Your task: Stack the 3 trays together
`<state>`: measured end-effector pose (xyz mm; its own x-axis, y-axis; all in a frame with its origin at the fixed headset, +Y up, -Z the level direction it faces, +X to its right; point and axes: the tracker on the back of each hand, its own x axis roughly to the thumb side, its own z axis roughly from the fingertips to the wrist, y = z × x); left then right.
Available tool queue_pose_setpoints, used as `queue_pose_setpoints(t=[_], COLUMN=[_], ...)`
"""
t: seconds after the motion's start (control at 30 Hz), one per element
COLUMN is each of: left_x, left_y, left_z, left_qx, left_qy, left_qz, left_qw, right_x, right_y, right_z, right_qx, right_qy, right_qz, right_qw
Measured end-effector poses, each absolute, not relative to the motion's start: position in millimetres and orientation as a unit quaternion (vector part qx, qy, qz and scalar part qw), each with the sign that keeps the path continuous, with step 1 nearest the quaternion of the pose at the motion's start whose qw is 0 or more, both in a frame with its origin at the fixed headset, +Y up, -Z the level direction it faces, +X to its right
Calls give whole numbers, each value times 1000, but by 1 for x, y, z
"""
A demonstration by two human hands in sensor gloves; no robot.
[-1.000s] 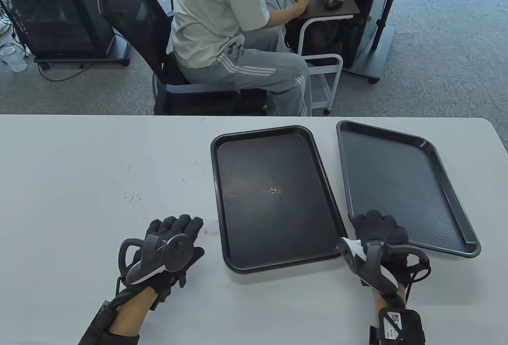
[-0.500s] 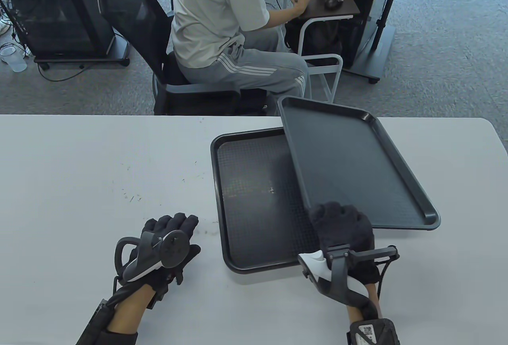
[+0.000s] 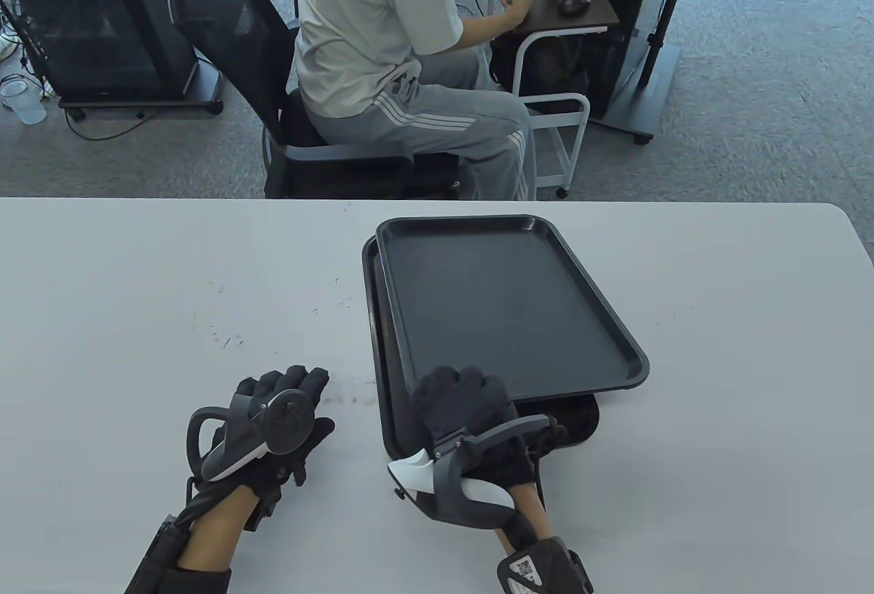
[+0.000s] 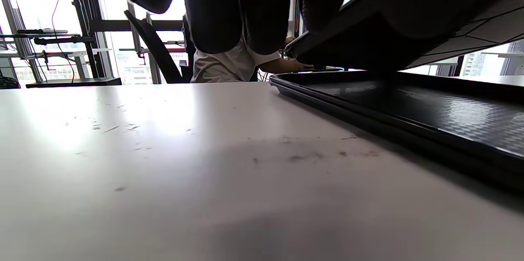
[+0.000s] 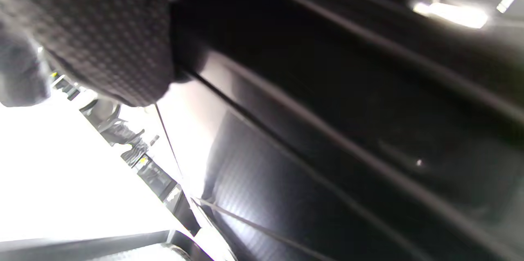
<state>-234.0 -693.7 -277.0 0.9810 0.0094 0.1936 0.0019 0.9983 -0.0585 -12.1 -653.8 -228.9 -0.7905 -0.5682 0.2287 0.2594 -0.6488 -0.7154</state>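
Observation:
A black tray (image 3: 372, 321) lies flat on the white table (image 3: 136, 280), right of centre. My right hand (image 3: 464, 403) grips the near edge of a second black tray (image 3: 505, 307) and holds it just above the first, turned a little so its right corner overhangs. In the left wrist view the held tray (image 4: 348, 44) hangs tilted over the lower tray (image 4: 409, 105). The right wrist view shows a gloved finger (image 5: 102, 28) against the dark tray (image 5: 368, 130). My left hand (image 3: 287, 403) rests flat and empty on the table left of the trays. No third tray can be told apart.
A person (image 3: 382, 48) sits on an office chair (image 3: 225, 27) just beyond the table's far edge, beside a small cart (image 3: 553, 130). Small specks (image 3: 225, 338) dot the table left of the trays.
My right hand has lifted the right-hand tray off the table and carried it left over the middle tray. My left hand has slid slightly left and toward me.

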Motion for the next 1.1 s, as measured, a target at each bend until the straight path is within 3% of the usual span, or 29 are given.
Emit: queue_pose_setpoints(t=[0.4,0.7,1.1], left_x=[-232,-230,-231], left_y=[-697,-697,-698], left_z=[-276,-276,-277], left_qx=[-44,-56,-71], left_qy=[-98,-100,-97], left_qz=[-3,-6,-4], left_qw=[994,993,993], right_x=[-41,-40,-38], right_y=[-692,-713,-737], right_z=[-227,-231,-236], right_qx=[-261,-286,-304], right_qy=[297,199,134], right_qz=[-882,-912,-915], right_qw=[258,218,231])
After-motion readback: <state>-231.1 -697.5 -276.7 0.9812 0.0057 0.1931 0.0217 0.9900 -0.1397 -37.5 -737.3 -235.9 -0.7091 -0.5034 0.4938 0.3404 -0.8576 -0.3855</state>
